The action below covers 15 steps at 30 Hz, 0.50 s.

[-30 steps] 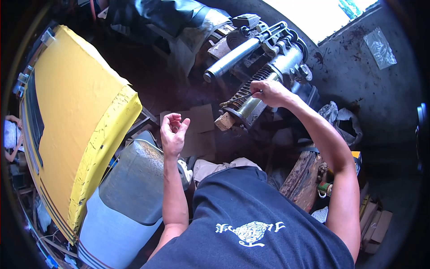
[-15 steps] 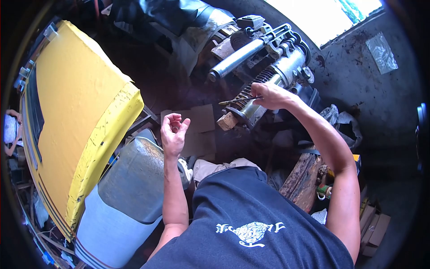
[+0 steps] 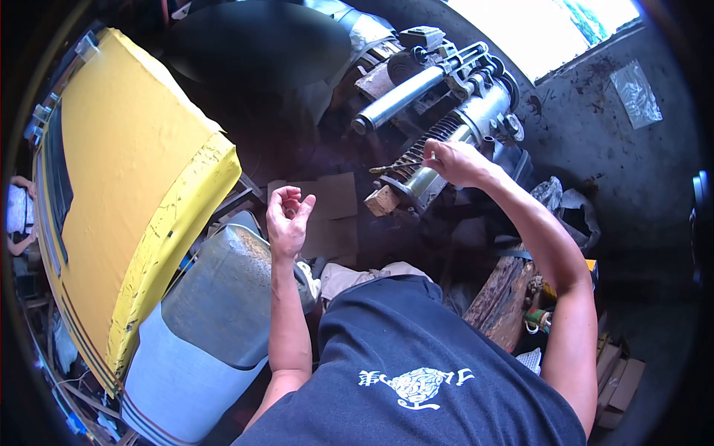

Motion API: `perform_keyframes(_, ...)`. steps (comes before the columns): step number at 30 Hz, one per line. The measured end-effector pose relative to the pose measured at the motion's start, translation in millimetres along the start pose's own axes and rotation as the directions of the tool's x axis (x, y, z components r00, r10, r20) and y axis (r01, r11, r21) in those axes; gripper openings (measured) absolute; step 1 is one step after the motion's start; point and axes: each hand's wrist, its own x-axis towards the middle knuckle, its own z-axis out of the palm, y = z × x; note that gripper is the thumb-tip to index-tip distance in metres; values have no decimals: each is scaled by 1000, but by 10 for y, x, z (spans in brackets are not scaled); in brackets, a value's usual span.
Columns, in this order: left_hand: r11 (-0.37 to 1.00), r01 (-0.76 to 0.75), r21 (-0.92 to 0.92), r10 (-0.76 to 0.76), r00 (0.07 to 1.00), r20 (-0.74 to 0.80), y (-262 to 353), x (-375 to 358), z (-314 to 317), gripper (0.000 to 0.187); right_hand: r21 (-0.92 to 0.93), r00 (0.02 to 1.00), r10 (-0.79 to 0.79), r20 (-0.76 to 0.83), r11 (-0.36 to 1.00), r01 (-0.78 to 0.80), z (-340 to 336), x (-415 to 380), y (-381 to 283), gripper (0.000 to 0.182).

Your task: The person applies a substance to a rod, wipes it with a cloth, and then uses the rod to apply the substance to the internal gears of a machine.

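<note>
My right hand (image 3: 455, 162) is closed around a thin metal tool (image 3: 394, 168) whose tip points left, level with the rusty coil spring (image 3: 425, 143) of a greasy strut assembly (image 3: 476, 104). A silver cylinder (image 3: 398, 98) lies alongside the spring. A wooden block (image 3: 383, 201) props the assembly's near end. My left hand (image 3: 288, 218) is raised palm-up with its fingers curled, holding nothing that I can see, above flat cardboard pieces (image 3: 327, 208).
A yellow car body panel (image 3: 126, 193) fills the left side. A grey metal panel (image 3: 223, 297) lies below my left arm. A wooden log (image 3: 502, 297) and cardboard boxes (image 3: 621, 379) sit at right. A plastic bag (image 3: 632, 93) lies on the concrete.
My right hand with the thin tool has shifted slightly up and to the right along the spring. My left hand has stayed in place.
</note>
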Motion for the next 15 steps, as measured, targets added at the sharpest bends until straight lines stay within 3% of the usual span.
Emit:
perform_keyframes(2,1000,1,1,-1,1000,4,0,1,5,31,34,999,-1,36,999,0,-3,-17,28,14)
perform_keyframes(5,1000,2,-2,-2,1000,4,19,1,4,31,85,999,-36,-32,996,39,40,-44,49,12)
perform_keyframes(12,1000,11,2,-11,1000,8,25,19,9,31,-65,975,-60,-215,997,47,225,-113,-29,12)
perform_keyframes(15,1000,11,14,-11,1000,6,16,10,5,31,-79,991,25,-131,996,-36,191,-60,-83,14)
